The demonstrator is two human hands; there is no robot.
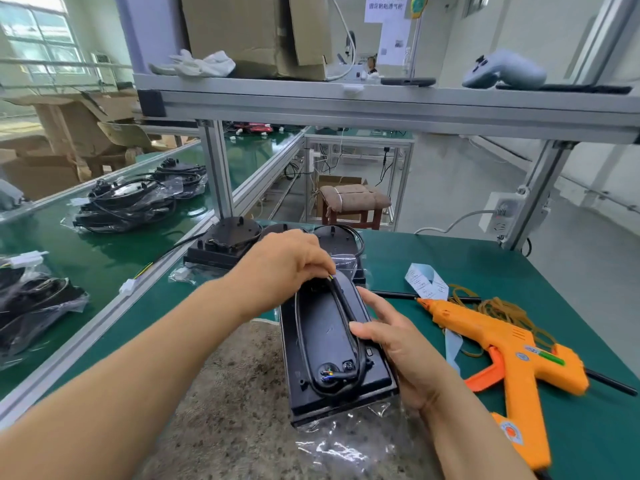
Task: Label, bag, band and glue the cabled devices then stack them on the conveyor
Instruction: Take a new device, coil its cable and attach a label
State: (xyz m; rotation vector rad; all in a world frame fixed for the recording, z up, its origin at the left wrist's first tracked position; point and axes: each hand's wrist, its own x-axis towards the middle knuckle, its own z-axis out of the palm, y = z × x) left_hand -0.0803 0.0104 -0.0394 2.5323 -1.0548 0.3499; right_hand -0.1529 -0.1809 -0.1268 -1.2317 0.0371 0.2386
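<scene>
Cable-tucking before bagging, I reckon: the black rectangular plastic device [325, 330] is lying by the front edge of the green tabletop [450, 265], left hand [284, 268] pinching its looped black cable [343, 301] at the far end, right hand [398, 337] gripping the right side. Next it's probably sliding into the crinkly clear plastic bag [346, 445] underneath, keeping that loop from springing out

Daylit window [38, 32] left — wooden stool [353, 204] on grey floor [460, 188].

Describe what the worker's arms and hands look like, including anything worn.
The left hand and right hand are bare: no gloves, rings, watch or wristband. The left forearm and right forearm are uncovered to the picture's edge; no sleeves in view.
</scene>
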